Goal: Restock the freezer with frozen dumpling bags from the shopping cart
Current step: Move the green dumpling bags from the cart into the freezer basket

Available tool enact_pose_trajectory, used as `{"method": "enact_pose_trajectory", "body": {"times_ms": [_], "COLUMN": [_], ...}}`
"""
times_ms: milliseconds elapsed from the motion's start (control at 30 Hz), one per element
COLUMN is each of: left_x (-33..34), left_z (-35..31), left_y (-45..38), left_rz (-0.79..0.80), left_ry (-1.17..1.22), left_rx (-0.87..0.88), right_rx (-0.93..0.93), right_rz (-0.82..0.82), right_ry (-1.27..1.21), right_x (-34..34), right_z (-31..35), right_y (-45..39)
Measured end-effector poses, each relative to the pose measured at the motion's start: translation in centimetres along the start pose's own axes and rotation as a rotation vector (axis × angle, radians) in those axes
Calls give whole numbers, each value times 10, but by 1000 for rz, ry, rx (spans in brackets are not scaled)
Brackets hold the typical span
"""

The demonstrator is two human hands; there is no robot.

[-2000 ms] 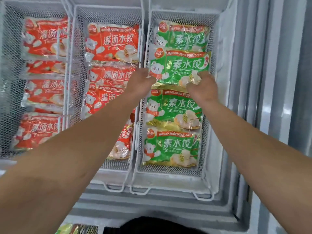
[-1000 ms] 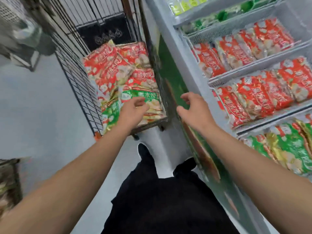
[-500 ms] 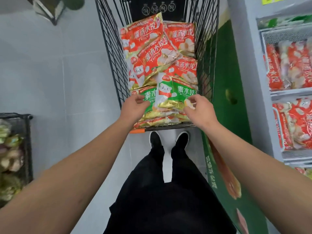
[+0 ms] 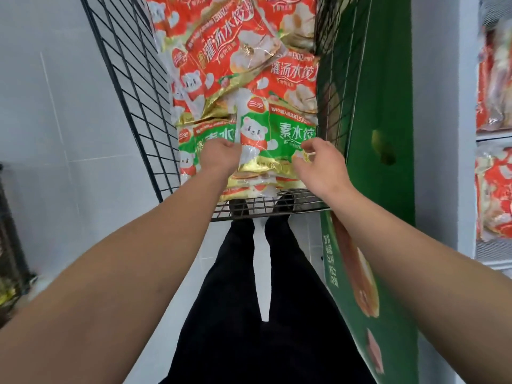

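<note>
A black wire shopping cart (image 4: 133, 87) stands in front of me, piled with red dumpling bags (image 4: 235, 45) and green ones. The topmost green dumpling bag (image 4: 277, 128) lies at the near end of the pile. My left hand (image 4: 220, 157) grips its left lower edge. My right hand (image 4: 321, 164) has curled fingers at its right lower corner, with the thumb apart from the fingers. A second green bag (image 4: 199, 139) lies under it to the left. The freezer (image 4: 493, 134) with red bags on its shelves is at the far right.
The freezer's green side panel (image 4: 360, 134) runs close along the cart's right side. My legs in black trousers (image 4: 263, 300) stand on a pale tiled floor (image 4: 69, 134). Another dark wire basket (image 4: 8, 245) with goods sits at the left edge.
I turned from the freezer basket to the cart. Both hands came down onto the top green bag, and the view has closed in on the cart since half a second ago.
</note>
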State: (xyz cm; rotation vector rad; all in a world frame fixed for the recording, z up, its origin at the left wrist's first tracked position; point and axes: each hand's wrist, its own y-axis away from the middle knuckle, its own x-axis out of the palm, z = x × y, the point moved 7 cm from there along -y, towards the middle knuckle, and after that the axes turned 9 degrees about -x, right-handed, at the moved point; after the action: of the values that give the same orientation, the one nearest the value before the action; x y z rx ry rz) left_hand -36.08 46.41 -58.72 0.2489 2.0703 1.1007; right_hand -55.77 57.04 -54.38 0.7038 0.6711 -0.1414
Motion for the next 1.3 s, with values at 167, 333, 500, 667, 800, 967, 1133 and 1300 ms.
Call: {"method": "enact_pose_trajectory", "body": {"times_ms": [167,333,500,667,800,967,1133,1300], "left_x": [-17,-58,-51,-41,-49,-54,-60,-36], "left_z": [14,57,63,48,33,25,2,-15], "left_y": [-2,1,-20,-46,-49,-25,40,109], "left_rz": [3,-19,-36,89,116,155,215,327], "left_ry": [-104,-261,-251,315,459,374,331,277], "left_rx": [31,-41,-104,-299,-294,-154,27,164], "right_rx": [76,345,533,556,460,337,339,364], "right_rz": [6,59,-3,-67,-192,-327,-488,-643], "right_ry": [-56,-298,-393,-569,-633,-587,-623,-664], "right_x": [7,34,35,41,23,-9,-45,-78], "right_z": [-5,-21,-30,-50,-20,6,-6,-42], "right_y": [-15,-43,-59,-77,-56,-7,61,139]}}
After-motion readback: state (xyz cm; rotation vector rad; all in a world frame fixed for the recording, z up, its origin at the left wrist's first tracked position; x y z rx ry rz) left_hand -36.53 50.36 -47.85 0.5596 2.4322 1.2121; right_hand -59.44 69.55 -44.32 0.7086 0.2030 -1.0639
